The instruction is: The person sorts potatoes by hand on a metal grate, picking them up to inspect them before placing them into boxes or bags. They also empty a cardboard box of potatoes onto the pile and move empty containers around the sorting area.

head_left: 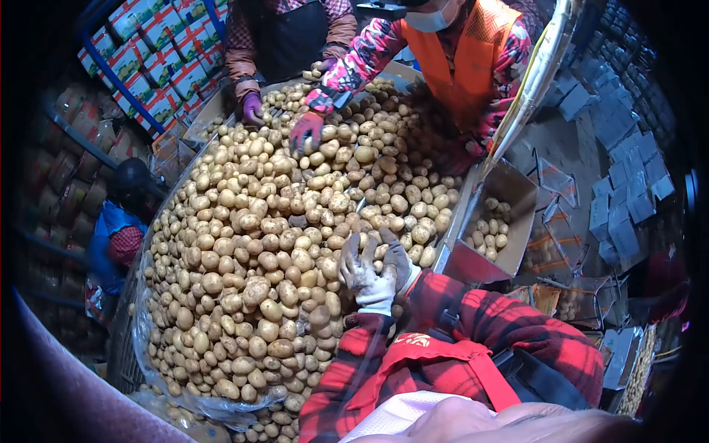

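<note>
A large heap of potatoes (251, 244) covers the sorting table in front of me. My left hand (367, 275), in a dirty white glove, rests on the heap at its near right side with the fingers spread over potatoes. Close beside it on the right is my right hand (397, 260), also gloved, with its fingers bent down at the potatoes; whether it grips one is hidden. Across the heap, a co-worker's red-gloved hand (306, 133) touches potatoes, and another person's purple-gloved hand (252, 109) is at the far left edge.
An open cardboard box (509, 255) with potatoes stands right of the table. A white-wrapped pole (526, 85) rises at the right edge. Stacked printed boxes (159, 52) are at the back left. A person in blue (111, 240) is at the left. Plastic sheeting (221, 408) hangs over the near edge.
</note>
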A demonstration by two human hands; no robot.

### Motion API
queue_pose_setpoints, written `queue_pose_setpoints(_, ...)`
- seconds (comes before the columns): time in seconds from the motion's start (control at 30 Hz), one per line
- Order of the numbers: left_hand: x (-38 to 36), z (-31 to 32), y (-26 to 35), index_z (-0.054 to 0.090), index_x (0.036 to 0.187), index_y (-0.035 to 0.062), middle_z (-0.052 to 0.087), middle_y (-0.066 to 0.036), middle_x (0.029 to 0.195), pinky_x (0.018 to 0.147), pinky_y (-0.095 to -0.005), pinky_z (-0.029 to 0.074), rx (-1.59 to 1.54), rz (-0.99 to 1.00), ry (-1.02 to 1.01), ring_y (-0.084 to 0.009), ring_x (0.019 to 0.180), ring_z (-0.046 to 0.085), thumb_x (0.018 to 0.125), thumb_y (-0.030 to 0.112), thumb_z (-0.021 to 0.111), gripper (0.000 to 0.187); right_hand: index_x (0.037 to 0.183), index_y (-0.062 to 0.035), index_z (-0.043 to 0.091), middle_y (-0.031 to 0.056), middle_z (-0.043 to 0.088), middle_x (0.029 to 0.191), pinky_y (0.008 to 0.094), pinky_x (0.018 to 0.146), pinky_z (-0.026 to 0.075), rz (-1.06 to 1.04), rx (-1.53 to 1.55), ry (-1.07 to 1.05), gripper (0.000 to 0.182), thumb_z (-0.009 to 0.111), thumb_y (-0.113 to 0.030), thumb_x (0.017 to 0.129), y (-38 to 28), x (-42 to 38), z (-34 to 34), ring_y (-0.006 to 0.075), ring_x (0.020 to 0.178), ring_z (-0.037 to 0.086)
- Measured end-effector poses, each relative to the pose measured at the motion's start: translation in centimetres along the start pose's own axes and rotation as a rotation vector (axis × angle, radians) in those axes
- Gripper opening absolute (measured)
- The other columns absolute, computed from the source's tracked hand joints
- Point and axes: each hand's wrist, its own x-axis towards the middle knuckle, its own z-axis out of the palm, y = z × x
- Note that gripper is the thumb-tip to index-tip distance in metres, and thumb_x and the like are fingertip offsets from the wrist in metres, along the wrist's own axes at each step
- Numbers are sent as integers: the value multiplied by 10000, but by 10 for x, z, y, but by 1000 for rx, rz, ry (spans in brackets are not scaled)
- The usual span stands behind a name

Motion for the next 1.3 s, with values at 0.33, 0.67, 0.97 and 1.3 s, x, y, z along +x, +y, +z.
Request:
queue_pose_setpoints(0.33,26,24,2,611,1361,119,594,-123,1385,1168,-508,330,-201,93,23,-337,1333,527,970,491,642,541,1481,-117,479,98,624,1366,434,1135,436,-300,-215,310,498,512,-388,1065,-19,-1,-1,230,1280,578)
queue_pose_setpoints(0.67,64,48,63,472,1464,0,530,-149,1434,1178,-448,354,-977,-559,99,-284,1361,481,1050,590,457,722,1453,-62,375,72,629,1197,322,939,555,-480,-470,265,616,692,-26,926,-53,15,60,166,1086,632)
queue_pose_setpoints(0.97,73,95,74,440,1496,61,510,-145,1453,1065,-420,509,-812,-565,-32,-270,1345,514,1039,539,493,663,1144,-15,570,-53,517,736,265,636,485,-630,-389,321,215,459,-186,1074,-120,-15,107,166,856,566)
queue_pose_setpoints(1.3,15,210,71,515,1427,71,563,-188,1401,1129,-522,372,-136,171,-609,-354,1309,517,935,210,688,540,1152,-33,580,-110,543,644,246,507,323,-782,-154,98,360,573,-366,1014,-223,-166,212,18,622,461)
